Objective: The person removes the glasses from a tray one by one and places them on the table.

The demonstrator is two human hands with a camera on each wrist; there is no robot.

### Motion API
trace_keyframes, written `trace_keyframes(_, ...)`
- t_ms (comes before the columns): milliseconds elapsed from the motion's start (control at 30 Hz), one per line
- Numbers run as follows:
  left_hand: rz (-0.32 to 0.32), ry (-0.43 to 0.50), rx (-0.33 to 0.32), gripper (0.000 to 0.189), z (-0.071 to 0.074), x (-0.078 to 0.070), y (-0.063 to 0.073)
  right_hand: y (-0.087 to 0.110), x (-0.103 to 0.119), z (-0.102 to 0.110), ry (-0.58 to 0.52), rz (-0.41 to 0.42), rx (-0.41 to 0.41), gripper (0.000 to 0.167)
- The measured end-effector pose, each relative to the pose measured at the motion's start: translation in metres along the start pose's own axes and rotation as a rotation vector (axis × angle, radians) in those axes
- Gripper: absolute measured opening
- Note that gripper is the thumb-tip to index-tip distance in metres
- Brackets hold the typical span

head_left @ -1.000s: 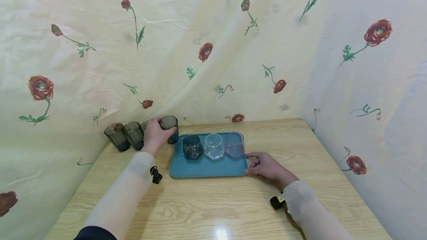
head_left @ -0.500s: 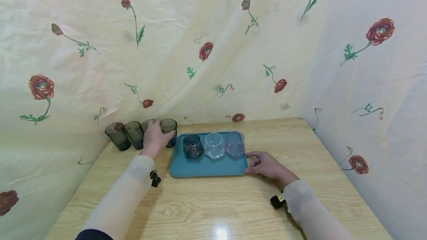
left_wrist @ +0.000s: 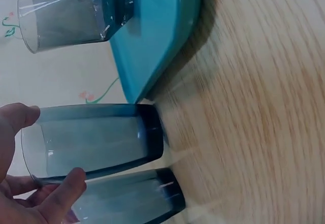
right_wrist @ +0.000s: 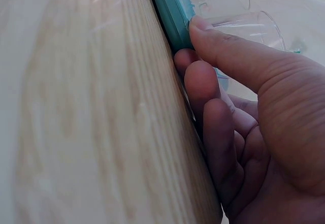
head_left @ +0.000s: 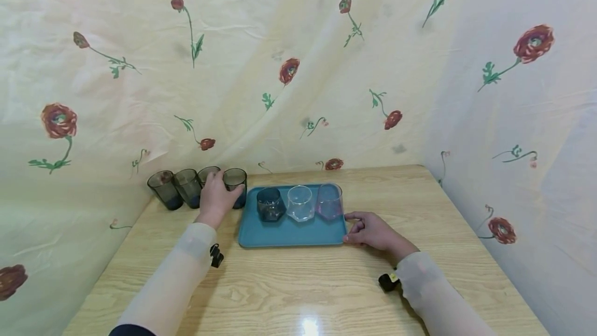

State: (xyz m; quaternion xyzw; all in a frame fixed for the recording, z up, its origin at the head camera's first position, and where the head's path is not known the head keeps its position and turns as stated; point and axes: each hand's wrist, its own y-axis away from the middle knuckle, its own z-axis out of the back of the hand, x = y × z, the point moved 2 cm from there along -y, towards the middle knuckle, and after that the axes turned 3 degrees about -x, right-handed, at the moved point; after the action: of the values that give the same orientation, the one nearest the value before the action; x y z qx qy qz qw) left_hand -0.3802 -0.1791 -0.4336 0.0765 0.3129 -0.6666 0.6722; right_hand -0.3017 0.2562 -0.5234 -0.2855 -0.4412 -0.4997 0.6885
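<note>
My left hand [head_left: 216, 198] grips a tall smoky drinking glass [head_left: 237, 180] near its rim, with fingers on opposite sides. That glass stands upright on the table, just off the left edge of a blue tray [head_left: 294, 236]. In the left wrist view, a second tall glass [left_wrist: 129, 198] is right beside it. My right hand [head_left: 373, 233] pinches the tray's right edge, thumb at the rim and fingertips lower down. On the tray stand a dark faceted tumbler [head_left: 270, 205], a clear one [head_left: 300, 204] and a pinkish one [head_left: 329, 202], in a row.
More tall smoky glasses line up at the back left: an outer one [head_left: 164, 190], a middle one [head_left: 188, 189] and one [head_left: 208, 174] partly hidden by my left hand. Floral cloth [head_left: 298, 118] hangs behind the wooden table [head_left: 280, 289].
My left hand has lowered the tall glass and shifted it slightly left, nearer the other smoky glasses. My right hand keeps its hold on the tray, which stays in place.
</note>
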Motion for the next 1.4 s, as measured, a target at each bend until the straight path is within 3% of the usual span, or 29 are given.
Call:
trace_keyframes(200,-0.071,-0.205,-0.016,0.086,-0.001,0.0,0.0,-0.001,-0.002,0.0,-0.011,-0.005,0.005,0.078)
trace_keyframes(267,-0.084,-0.234,-0.022,0.087,0.0,0.0,0.0,-0.001,-0.003,0.0,-0.015,-0.01,0.005,0.078)
trace_keyframes(533,-0.059,-0.151,-0.032,0.084,0.001,0.006,0.0,-0.001,-0.004,0.001,-0.013,-0.002,0.002,0.078)
trace_keyframes(900,-0.076,-0.151,-0.081,0.087,0.0,0.018,0.009,-0.001,-0.002,0.0,-0.013,0.0,0.001,0.078)
trace_keyframes(1033,-0.047,-0.067,-0.14,0.085,0.0,0.024,0.02,-0.001,-0.001,-0.001,-0.017,-0.001,0.004,0.079)
trace_keyframes(1167,0.019,0.113,-0.193,0.077,-0.002,0.03,0.033,-0.001,0.0,-0.001,-0.022,-0.002,0.007,0.079)
trace_keyframes(1300,0.143,0.344,-0.13,0.072,-0.011,0.038,0.042,-0.001,-0.001,0.0,-0.021,-0.002,0.005,0.078)
trace_keyframes(1400,0.218,0.45,-0.051,0.076,-0.02,0.043,0.043,-0.001,-0.003,0.0,-0.018,-0.001,0.001,0.079)
